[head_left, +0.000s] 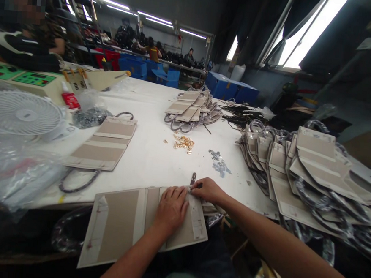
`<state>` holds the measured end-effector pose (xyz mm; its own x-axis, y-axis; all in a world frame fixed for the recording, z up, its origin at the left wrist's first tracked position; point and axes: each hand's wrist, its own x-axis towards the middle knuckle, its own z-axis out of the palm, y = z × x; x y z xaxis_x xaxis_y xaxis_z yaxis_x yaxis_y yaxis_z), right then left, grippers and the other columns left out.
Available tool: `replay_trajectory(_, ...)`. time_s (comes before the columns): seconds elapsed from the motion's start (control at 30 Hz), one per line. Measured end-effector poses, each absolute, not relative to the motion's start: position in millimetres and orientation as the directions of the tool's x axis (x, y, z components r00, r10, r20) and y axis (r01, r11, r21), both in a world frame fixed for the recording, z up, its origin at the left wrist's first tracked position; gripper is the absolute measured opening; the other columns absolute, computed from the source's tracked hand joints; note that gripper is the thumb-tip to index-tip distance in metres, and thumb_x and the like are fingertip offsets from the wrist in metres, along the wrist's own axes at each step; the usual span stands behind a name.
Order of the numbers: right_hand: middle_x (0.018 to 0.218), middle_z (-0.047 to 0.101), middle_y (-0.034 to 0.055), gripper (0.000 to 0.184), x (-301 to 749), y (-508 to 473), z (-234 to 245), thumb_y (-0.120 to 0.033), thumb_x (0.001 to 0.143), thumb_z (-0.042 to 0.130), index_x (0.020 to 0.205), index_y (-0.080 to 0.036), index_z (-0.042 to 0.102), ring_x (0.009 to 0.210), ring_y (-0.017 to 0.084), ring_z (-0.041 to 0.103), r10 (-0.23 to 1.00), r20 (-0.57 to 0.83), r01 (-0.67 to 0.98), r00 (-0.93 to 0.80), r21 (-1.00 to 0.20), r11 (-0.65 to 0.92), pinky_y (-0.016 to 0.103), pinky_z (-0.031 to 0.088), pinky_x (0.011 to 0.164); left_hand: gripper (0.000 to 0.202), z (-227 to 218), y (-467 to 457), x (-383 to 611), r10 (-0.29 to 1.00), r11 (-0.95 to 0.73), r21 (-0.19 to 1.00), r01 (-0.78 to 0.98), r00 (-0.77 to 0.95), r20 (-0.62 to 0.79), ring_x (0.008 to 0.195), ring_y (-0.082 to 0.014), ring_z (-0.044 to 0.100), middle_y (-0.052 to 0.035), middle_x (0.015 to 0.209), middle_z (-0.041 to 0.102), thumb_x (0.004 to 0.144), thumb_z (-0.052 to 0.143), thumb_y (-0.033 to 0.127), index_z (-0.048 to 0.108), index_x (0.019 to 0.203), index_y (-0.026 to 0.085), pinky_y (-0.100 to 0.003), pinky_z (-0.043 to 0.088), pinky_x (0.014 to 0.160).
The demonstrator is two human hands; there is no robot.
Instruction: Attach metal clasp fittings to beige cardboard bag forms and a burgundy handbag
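Note:
A beige bag panel [113,218] lies open in front of me, partly over the table's front edge, with whitish strips across it. My left hand [171,210] rests flat on the panel, fingers stretched out. At the panel's far edge my right hand [209,190] is closed in a pinch on a small dark piece [198,185], too small to name. A short dark tab [194,177] sticks out past that edge beside the fingertips. Beyond the hands lie a small heap of gold-coloured metal fittings [184,143] and a scatter of flat silvery pieces [220,164].
On the right, similar panels with plastic-wrapped handles [314,156] are stacked; another pile [188,105] stands farther back. A single panel [104,144] lies left, near a white fan [25,113] and plastic bags [20,178]. Dark straps [241,115] lie at the back right.

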<state>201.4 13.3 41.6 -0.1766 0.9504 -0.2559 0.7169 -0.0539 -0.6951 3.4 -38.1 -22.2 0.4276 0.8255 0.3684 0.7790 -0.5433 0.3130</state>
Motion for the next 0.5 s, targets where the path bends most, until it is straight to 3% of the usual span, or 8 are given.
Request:
replay_trajectory(0.2, 0.087, 0.079, 0.0008, 0.016, 200.5, 14.2, 38.8, -0.021, 0.078, 0.069, 0.089, -0.021, 0.082, 0.082, 0.016, 0.07, 0.966, -0.201, 0.775, -0.162, -0.632, -0.002, 0.023, 0.047, 0.074, 0.045, -20.8, -37.1, 3.2, 0.824, -0.548, 0.33, 0.768, 0.43, 0.369, 0.13, -0.0308, 0.052, -0.0109, 0.141, 0.064, 0.099, 0.059, 0.025, 0.059, 0.143, 0.015, -0.051, 0.039, 0.116)
replay_trajectory(0.37, 0.088, 0.078, 0.0022, 0.016, 198.3, 9.4, 39.9, -0.029, 0.079, 0.071, 0.091, -0.024, 0.079, 0.081, 0.02, 0.068, 0.983, -0.144, 0.858, -0.114, -0.514, 0.024, 0.028, 0.043, 0.072, 0.044, -11.8, -37.3, 3.5, 0.83, -0.55, 0.369, 0.75, 0.438, 0.346, 0.124, -0.0292, 0.054, -0.0087, 0.138, 0.065, 0.099, 0.058, 0.024, 0.06, 0.143, 0.021, -0.049, 0.042, 0.11)
replay_trajectory(0.5, 0.091, 0.078, 0.0039, 0.017, 198.3, 4.0, 37.9, -0.034, 0.082, 0.069, 0.092, -0.025, 0.08, 0.087, 0.023, 0.068, 0.987, -0.119, 0.885, -0.105, -0.464, 0.039, 0.03, 0.041, 0.073, 0.033, -3.9, -30.2, 6.6, 0.846, -0.526, 0.41, 0.745, 0.411, 0.339, 0.115, -0.0285, 0.056, -0.0071, 0.125, 0.069, 0.098, 0.062, 0.027, 0.069, 0.131, 0.026, -0.048, 0.045, 0.099)
